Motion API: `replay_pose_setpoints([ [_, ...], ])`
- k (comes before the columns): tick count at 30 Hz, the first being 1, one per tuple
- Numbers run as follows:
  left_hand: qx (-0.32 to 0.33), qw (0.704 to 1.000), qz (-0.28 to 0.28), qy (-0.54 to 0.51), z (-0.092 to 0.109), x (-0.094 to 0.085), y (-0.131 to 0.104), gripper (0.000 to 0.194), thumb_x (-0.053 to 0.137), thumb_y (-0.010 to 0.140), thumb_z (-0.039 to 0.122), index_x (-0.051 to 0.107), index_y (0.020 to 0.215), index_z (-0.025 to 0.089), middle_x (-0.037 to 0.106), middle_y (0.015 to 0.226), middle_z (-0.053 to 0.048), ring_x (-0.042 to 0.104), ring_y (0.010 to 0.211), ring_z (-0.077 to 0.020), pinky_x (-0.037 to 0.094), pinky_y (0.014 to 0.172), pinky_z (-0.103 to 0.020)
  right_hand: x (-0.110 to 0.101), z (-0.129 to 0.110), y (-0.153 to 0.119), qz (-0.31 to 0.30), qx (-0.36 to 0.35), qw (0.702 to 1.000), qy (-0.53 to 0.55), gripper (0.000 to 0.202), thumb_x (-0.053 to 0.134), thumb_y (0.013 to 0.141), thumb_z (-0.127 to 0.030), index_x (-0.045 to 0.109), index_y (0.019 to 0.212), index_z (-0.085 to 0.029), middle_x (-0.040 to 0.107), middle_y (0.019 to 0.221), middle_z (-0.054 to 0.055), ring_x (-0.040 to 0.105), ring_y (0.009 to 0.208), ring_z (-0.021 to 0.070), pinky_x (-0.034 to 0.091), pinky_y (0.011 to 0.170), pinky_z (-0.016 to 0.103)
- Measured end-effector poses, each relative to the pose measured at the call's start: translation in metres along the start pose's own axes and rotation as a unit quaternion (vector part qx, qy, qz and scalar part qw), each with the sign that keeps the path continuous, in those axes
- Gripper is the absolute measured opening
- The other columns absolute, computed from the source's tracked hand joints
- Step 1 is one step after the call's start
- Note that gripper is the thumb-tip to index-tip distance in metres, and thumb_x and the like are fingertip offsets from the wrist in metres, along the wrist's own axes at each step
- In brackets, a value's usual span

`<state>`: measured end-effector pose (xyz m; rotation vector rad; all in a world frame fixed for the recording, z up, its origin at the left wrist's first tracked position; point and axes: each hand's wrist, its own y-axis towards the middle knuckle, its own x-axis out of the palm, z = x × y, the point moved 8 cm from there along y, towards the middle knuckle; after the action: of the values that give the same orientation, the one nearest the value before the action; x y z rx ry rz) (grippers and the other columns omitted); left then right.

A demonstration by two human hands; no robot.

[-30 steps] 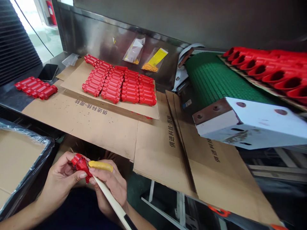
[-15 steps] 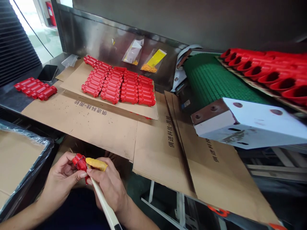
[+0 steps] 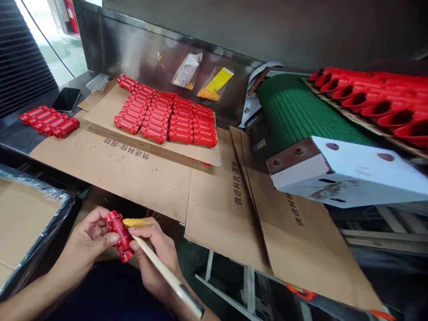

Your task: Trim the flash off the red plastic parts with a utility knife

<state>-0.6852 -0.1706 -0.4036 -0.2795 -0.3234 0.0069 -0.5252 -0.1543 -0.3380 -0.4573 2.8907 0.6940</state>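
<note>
"In the head view, what is the left hand (image 3: 88,236) doing?"

"Its thumb and fingers pinch a red part (image 3: 121,238), held tilted between the two hands, in front of the body and on the near side of the bench's edge."

"And the right hand (image 3: 157,256)?"

"Closed around a pale-handled tool (image 3: 160,267), whose dark-marked back end slopes down and away to the right of the grip. A yellow finger cover (image 3: 136,222) sits on one finger, right beside the part. I can't tell whether the tool's tip touches it; the fingers hide that."

"What lies beyond the grip?"

"Bench cardboard (image 3: 143,178) first, then a raised cardboard sheet (image 3: 100,109) carrying rows of red pieces (image 3: 155,116). A smaller red cluster (image 3: 50,121) is farther left, with a phone (image 3: 67,100) just behind it. Two clear bags, one with a white slip (image 3: 187,71) and one with a yellow slip (image 3: 217,84), are behind the rows."

"Either side?"

"Left of the grip, a plastic-lined box (image 3: 30,214). Well off to its right and higher, a green belt (image 3: 289,107) with red tubes (image 3: 377,93) on a sheet over it."
</note>
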Motion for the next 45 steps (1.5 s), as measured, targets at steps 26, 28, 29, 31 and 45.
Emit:
replay_pose_setpoints([
  [26, -0.077, 0.993, -0.038, -0.086, -0.011, 0.001, -0.008, 0.039, 0.072, 0.096, 0.039, 0.063, 0.133, 0.029, 0.069, 0.132, -0.013, 0.071, 0.1, -0.0213, 0.059, 0.082, -0.031, -0.026, 0.037, 0.003, -0.025, 0.221, 0.941, 0.257, 0.027, 0.068, 0.1, -0.043, 0.065, 0.094, -0.017, 0.064, 0.069, 0.001, 0.058, 0.052, 0.0087, 0.05, 0.052, 0.02],
  [28, -0.143, 0.983, -0.046, -0.102, -0.018, 0.003, -0.011, 0.043, 0.073, 0.096, 0.041, 0.068, 0.137, 0.027, 0.07, 0.13, -0.014, 0.07, 0.091, -0.018, 0.057, 0.077, -0.026, -0.02, 0.054, -0.002, -0.025, 0.309, 0.937, 0.162, 0.036, 0.07, 0.097, -0.05, 0.068, 0.099, -0.014, 0.062, 0.068, 0.0, 0.056, 0.051, 0.007, 0.045, 0.049, 0.017],
  [29, -0.172, 0.977, -0.05, -0.113, -0.021, 0.004, -0.013, 0.045, 0.073, 0.095, 0.042, 0.07, 0.137, 0.026, 0.073, 0.124, -0.015, 0.069, 0.083, -0.0158, 0.056, 0.074, -0.025, -0.011, 0.061, -0.006, -0.048, 0.351, 0.921, 0.161, 0.043, 0.072, 0.093, -0.056, 0.068, 0.099, -0.013, 0.061, 0.066, -0.001, 0.053, 0.048, 0.0064, 0.042, 0.045, 0.016],
  [31, -0.201, 0.968, -0.047, -0.143, -0.024, 0.005, -0.014, 0.054, 0.07, 0.094, 0.055, 0.074, 0.135, 0.021, 0.075, 0.119, -0.018, 0.067, 0.077, -0.0151, 0.056, 0.072, -0.025, 0.011, 0.069, -0.015, -0.099, 0.405, 0.885, 0.208, 0.055, 0.076, 0.085, -0.066, 0.063, 0.091, -0.013, 0.058, 0.059, -0.002, 0.05, 0.043, 0.0066, 0.04, 0.041, 0.016],
  [45, -0.019, 0.997, 0.057, -0.042, 0.009, -0.011, -0.004, 0.036, 0.085, 0.084, 0.033, 0.07, 0.114, 0.018, 0.068, 0.121, -0.014, 0.057, 0.069, -0.0103, 0.047, 0.057, -0.021, -0.016, -0.018, -0.003, -0.005, -0.082, 0.995, -0.054, 0.042, 0.065, 0.097, -0.007, 0.066, 0.137, -0.018, 0.072, 0.127, 0.013, 0.07, 0.117, 0.0201, 0.062, 0.1, 0.032],
])
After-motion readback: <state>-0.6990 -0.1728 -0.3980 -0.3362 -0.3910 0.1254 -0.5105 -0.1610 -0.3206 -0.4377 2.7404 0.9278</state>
